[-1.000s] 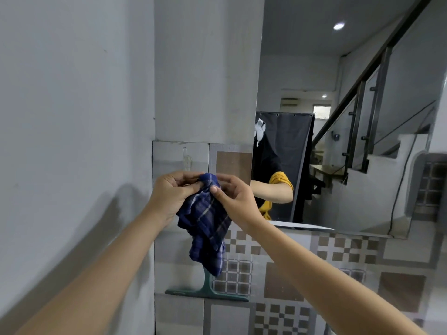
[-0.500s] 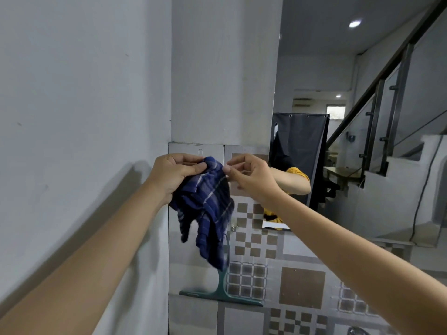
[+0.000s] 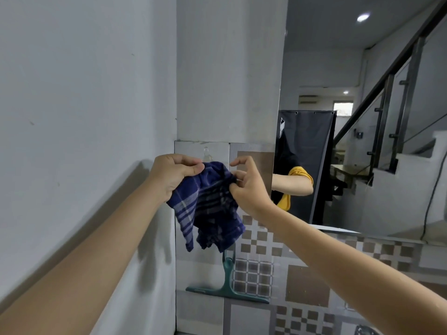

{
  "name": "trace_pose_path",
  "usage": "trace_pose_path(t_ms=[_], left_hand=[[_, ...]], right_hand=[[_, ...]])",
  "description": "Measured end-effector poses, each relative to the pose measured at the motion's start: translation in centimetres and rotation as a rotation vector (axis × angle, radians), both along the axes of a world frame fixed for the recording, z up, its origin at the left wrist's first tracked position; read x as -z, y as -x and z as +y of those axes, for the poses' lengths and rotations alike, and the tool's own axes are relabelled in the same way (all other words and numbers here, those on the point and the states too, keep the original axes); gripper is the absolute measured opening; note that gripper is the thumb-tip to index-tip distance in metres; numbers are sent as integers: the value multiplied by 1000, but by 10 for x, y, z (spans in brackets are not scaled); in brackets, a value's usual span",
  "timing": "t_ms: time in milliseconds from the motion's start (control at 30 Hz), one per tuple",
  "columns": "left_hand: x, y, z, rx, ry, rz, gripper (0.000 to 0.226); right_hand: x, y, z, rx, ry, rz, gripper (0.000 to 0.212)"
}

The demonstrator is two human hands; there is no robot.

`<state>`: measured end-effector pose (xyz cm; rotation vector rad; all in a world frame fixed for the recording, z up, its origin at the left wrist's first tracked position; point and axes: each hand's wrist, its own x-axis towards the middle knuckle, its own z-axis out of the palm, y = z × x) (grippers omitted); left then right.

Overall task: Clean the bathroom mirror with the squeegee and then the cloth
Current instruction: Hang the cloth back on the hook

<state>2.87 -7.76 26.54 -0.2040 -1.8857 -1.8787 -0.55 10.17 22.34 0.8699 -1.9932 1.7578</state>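
Observation:
A dark blue checked cloth [image 3: 208,209] hangs bunched between my two hands in front of the tiled wall. My left hand [image 3: 173,175] grips its upper left part. My right hand [image 3: 246,187] pinches its upper right edge with thumb and fingers. Just above the cloth a clear wall hook [image 3: 206,153] sticks to a tile. Below, a green squeegee [image 3: 227,284] hangs against the tiles with its blade down; the cloth hides the top of its handle. The mirror [image 3: 362,141] fills the wall to the right.
A white wall [image 3: 84,117] closes the left side, meeting the tiled wall at a corner. Patterned brown and grey tiles [image 3: 302,286] run below the mirror. The mirror reflects a staircase with a railing, a dark curtain and my arm in a yellow sleeve.
The view shifted so the mirror sits further right. My hands pulled the cloth wider apart and a little lower below the hook; my right hand now pinches its right edge.

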Motion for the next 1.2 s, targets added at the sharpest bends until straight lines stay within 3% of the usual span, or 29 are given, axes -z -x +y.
trace_pose_path(t_ms=[133,267,400,533,700,867,1033,1200], left_hand=[[0,2,-3,-64,219,88,14],[3,5,2,-91,245,129,14],[1,7,3,-88,221,152,12],[-5,6,5,-67,311,206,14],[-14,7,8,-136,574,306,13],[-12,9,5,-463,956,493,7],[-11,18,-8,-431,939,633,6],[-28,29,-15,-333,906,496,19]], right_hand=[[-1,-4,1,35,77,61,39],[3,-7,1,46,25,179,17],[11,-1,6,162,-229,292,55],[16,0,4,185,-225,253,50],[17,-6,-10,136,-182,175,45],[1,-3,-15,247,-178,412,27],[-32,17,-13,368,-312,589,28],[-65,32,-13,418,-425,677,23]])
